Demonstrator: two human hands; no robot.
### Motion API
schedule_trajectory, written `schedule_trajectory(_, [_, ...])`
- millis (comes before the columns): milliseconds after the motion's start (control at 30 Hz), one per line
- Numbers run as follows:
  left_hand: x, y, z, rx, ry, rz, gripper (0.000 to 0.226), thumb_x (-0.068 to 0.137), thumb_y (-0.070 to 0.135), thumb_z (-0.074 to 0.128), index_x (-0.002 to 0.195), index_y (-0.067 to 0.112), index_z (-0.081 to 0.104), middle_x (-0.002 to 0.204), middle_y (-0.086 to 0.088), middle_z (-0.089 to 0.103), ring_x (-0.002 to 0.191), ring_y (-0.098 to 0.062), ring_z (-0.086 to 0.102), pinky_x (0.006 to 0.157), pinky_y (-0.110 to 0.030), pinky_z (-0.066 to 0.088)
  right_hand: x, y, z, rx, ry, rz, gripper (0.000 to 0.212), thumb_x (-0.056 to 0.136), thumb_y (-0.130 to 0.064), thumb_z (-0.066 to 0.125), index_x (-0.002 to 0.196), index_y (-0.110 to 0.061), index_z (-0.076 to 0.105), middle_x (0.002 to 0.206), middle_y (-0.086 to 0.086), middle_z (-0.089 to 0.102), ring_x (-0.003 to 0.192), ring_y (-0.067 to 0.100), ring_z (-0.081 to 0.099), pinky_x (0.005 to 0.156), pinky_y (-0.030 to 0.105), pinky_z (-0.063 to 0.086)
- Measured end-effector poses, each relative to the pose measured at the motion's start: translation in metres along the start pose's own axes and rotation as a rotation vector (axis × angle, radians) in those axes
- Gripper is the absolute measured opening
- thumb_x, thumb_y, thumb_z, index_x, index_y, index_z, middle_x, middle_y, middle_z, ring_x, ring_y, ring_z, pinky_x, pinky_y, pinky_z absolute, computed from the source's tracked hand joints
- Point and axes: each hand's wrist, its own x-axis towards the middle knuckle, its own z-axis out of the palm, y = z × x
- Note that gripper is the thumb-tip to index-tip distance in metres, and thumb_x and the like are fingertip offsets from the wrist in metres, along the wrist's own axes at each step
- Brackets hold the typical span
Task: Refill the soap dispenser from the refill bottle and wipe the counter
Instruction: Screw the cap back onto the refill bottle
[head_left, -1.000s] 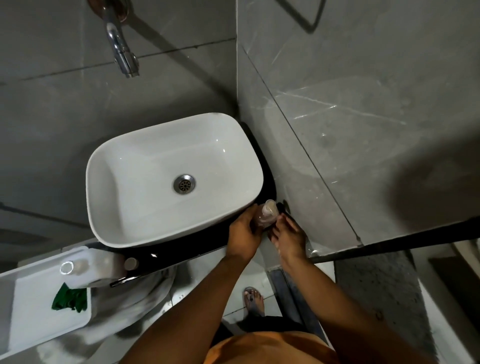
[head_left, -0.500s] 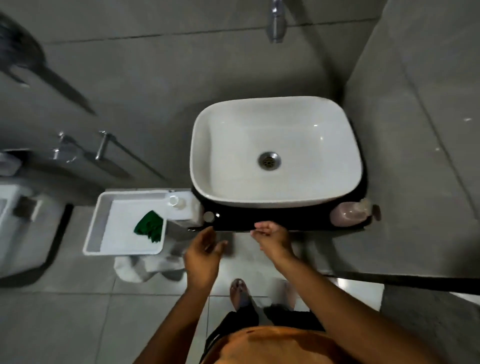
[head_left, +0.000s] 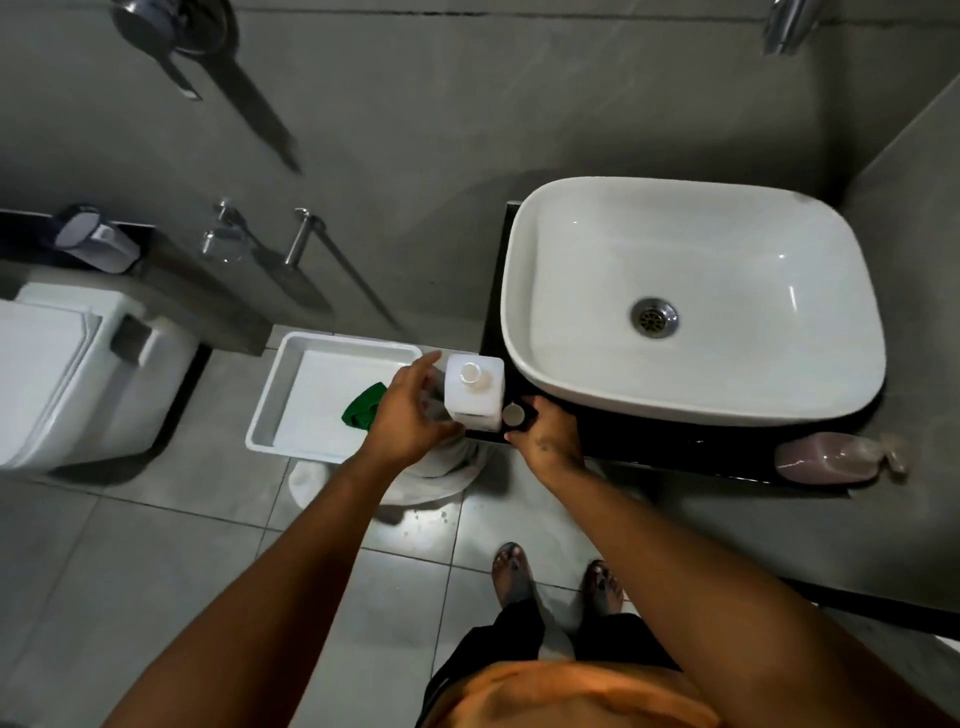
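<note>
The white square refill bottle (head_left: 475, 397) stands uncapped at the left end of the black counter (head_left: 675, 447). My left hand (head_left: 408, 410) wraps its left side, fingers behind and thumb in front. Its round cap (head_left: 513, 414) lies on the counter just right of the bottle. My right hand (head_left: 550, 434) rests on the counter edge, fingertips against the cap's right side and not closed on it. The pinkish soap dispenser (head_left: 826, 458) stands at the counter's right end, pump on. A green cloth (head_left: 362, 408) lies in a white tray (head_left: 275, 400), partly hidden by my left hand.
A white basin (head_left: 691, 301) fills most of the counter, with the faucet (head_left: 784, 26) above it. The tray sits on a white stool left of the counter. A toilet (head_left: 67, 379) is at far left. Grey walls close in behind and to the right.
My view swung left from the dispenser's corner. Both hands left the dispenser and moved to the counter's left end, the left taking the refill bottle, the right reaching the cap.
</note>
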Motion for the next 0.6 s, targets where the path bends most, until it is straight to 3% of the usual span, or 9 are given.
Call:
schedule_trajectory(100, [0.013, 0.001, 0.0, -0.041, -0.096, 0.047, 0.093, 0.057, 0.006, 0.091, 0.14, 0.026, 0.053, 0.131, -0.002, 0.061, 0.119, -0.023, 0.062, 0.1, -0.042, 0.053, 0.003, -0.007, 0.006, -0.062, 0.025, 0.0, 0.044, 0.071, -0.02, 0.084, 0.113, -0.021, 0.07, 0.109, 0.01, 0.074, 0.103, 0.03, 0.069, 0.086, 0.035, 0.057])
schedule_trajectory(167, [0.016, 0.001, 0.002, -0.074, -0.123, 0.053, 0.082, 0.057, 0.012, 0.089, 0.131, 0.032, 0.058, 0.125, 0.003, 0.068, 0.117, -0.02, 0.065, 0.098, -0.042, 0.055, 0.002, -0.009, 0.006, -0.092, 0.037, 0.001, 0.031, 0.072, -0.021, 0.079, 0.101, -0.021, 0.071, 0.099, 0.009, 0.075, 0.094, 0.031, 0.071, 0.075, 0.031, 0.056])
schedule_trajectory(267, [0.015, 0.004, 0.005, -0.144, -0.148, 0.039, 0.076, 0.057, 0.015, 0.09, 0.125, 0.03, 0.06, 0.123, 0.006, 0.071, 0.117, -0.014, 0.067, 0.102, -0.042, 0.054, -0.005, -0.011, -0.003, -0.125, 0.045, -0.021, 0.026, 0.073, -0.023, 0.076, 0.099, -0.02, 0.073, 0.097, 0.009, 0.075, 0.092, 0.029, 0.07, 0.076, 0.031, 0.057])
schedule_trajectory(367, [0.004, 0.009, 0.01, -0.166, -0.142, 0.076, 0.074, 0.059, 0.014, 0.091, 0.124, 0.029, 0.06, 0.12, 0.012, 0.071, 0.115, -0.006, 0.066, 0.102, -0.036, 0.053, -0.023, -0.012, -0.027, -0.132, 0.056, -0.074, 0.022, 0.072, -0.021, 0.077, 0.092, -0.014, 0.073, 0.094, 0.01, 0.071, 0.087, 0.028, 0.068, 0.075, 0.028, 0.054])
schedule_trajectory(500, [-0.019, 0.024, 0.016, -0.146, -0.129, 0.168, 0.072, 0.062, 0.023, 0.092, 0.126, 0.034, 0.059, 0.118, 0.029, 0.066, 0.112, 0.008, 0.062, 0.092, -0.009, 0.047, -0.053, -0.021, -0.083, -0.144, 0.019, -0.225, 0.021, 0.07, -0.007, 0.074, 0.09, -0.01, 0.076, 0.085, 0.01, 0.071, 0.076, 0.025, 0.068, 0.069, 0.029, 0.053])
schedule_trajectory(600, [-0.032, 0.042, 0.023, -0.097, -0.117, 0.259, 0.071, 0.061, 0.035, 0.09, 0.126, 0.035, 0.061, 0.119, 0.025, 0.065, 0.111, 0.005, 0.061, 0.092, -0.012, 0.049, -0.071, -0.037, -0.132, -0.186, -0.028, -0.321, 0.03, 0.068, -0.01, 0.076, 0.096, -0.019, 0.074, 0.086, -0.001, 0.067, 0.071, 0.016, 0.065, 0.072, 0.027, 0.053])
